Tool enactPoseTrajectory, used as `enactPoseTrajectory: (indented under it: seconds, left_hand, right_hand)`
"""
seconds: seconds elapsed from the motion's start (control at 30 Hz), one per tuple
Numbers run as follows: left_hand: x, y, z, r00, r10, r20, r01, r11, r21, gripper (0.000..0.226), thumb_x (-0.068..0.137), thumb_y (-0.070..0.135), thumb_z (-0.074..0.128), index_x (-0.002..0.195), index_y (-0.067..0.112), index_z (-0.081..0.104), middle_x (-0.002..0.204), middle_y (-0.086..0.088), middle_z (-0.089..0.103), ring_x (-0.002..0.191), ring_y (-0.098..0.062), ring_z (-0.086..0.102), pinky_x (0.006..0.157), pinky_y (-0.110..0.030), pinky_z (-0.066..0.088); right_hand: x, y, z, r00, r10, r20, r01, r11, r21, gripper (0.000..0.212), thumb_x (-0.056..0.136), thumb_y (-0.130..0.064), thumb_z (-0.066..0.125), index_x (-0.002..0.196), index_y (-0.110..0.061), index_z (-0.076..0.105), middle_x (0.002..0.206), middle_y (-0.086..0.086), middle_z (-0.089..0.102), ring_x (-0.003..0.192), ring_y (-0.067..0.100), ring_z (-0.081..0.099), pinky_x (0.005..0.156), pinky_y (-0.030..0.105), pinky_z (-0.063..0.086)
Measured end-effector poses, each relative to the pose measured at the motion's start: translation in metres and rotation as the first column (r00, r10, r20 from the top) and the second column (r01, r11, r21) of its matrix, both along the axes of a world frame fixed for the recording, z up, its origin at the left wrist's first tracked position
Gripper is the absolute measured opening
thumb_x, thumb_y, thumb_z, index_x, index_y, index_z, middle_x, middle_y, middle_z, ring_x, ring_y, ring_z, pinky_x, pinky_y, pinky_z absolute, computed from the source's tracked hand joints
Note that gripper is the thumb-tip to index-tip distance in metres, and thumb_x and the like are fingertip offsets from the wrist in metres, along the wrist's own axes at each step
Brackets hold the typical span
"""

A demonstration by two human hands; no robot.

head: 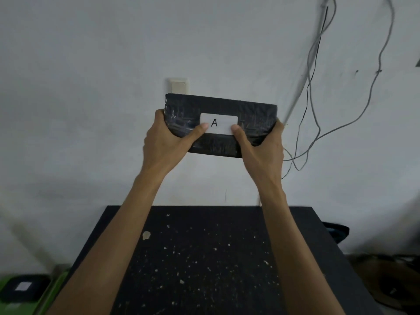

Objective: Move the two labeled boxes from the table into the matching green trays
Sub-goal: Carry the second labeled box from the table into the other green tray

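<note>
I have the black box (221, 126) up in the air in front of me, well above the table (204, 258), with the wall (91, 64) behind it. It is wrapped in shiny clear film and tilts slightly, its right end a little lower than its left. A white label (219, 123) on the face toward me bears a handwritten letter A. My left hand (169, 142) clasps the box's left end, fingers curled around behind it and the thumb pressed on the front, its tip touching the label's left edge. My right hand (261, 148) grips the right end the same way, thumb tip at the label's lower right corner. Just behind the box's upper left corner a pale wall switch (178, 85) peeks out. To the right, grey cables (318, 98) hang down the wall and loop near my right wrist. Below my forearms lies the dark table top, speckled with pale flecks and chips. At the lower left corner, beside the table, sits a green tray (48, 292) holding a second black box (23, 288) with a white label whose letter is too blurred to read.
</note>
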State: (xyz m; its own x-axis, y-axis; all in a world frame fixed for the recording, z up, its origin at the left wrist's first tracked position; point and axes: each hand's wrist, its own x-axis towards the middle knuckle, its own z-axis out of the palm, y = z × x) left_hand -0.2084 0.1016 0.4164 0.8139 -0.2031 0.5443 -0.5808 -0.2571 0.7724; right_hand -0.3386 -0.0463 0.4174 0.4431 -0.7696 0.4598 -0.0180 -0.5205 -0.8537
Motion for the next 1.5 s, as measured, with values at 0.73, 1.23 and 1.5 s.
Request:
enactPoseTrajectory:
  seconds: [0.73, 1.23, 1.5]
  left_hand:
    - [0.064, 0.277, -0.167, 0.875, 0.378, -0.302, -0.305, 0.915, 0.262, 0.102, 0.056, 0.083, 0.069, 0.136, 0.027, 0.04, 0.123, 0.005, 0.066, 0.1, -0.011, 0.064, 0.087, -0.028, 0.053]
    - [0.161, 0.59, -0.28, 0.693, 0.424, -0.583, -0.259, 0.901, 0.347, 0.06, 0.085, 0.042, 0.074, 0.132, 0.011, 0.052, 0.125, -0.008, 0.066, 0.104, -0.018, 0.062, 0.081, -0.023, 0.044]
    - [0.253, 0.646, -0.336, 0.552, 0.38, -0.742, -0.238, 0.925, 0.297, 0.062, 0.088, 0.028, 0.073, 0.136, 0.006, 0.04, 0.135, -0.016, 0.057, 0.119, -0.029, 0.058, 0.1, -0.038, 0.048]
  right_hand:
    - [0.152, 0.206, -0.168, 0.725, 0.571, -0.386, -0.567, 0.812, 0.137, 0.101, 0.077, -0.064, 0.071, 0.153, -0.019, 0.021, 0.138, 0.009, 0.057, 0.125, 0.031, 0.057, 0.098, 0.052, 0.052]
    - [0.274, 0.514, -0.303, 0.512, 0.731, -0.452, -0.516, 0.682, 0.519, 0.086, 0.08, -0.052, 0.076, 0.144, -0.009, 0.037, 0.133, 0.011, 0.061, 0.12, 0.031, 0.062, 0.093, 0.034, 0.051]
    - [0.359, 0.572, -0.361, 0.518, 0.724, -0.455, -0.44, 0.682, 0.584, 0.079, 0.083, -0.044, 0.077, 0.142, -0.01, 0.037, 0.133, 0.011, 0.061, 0.121, 0.03, 0.061, 0.099, 0.043, 0.051]
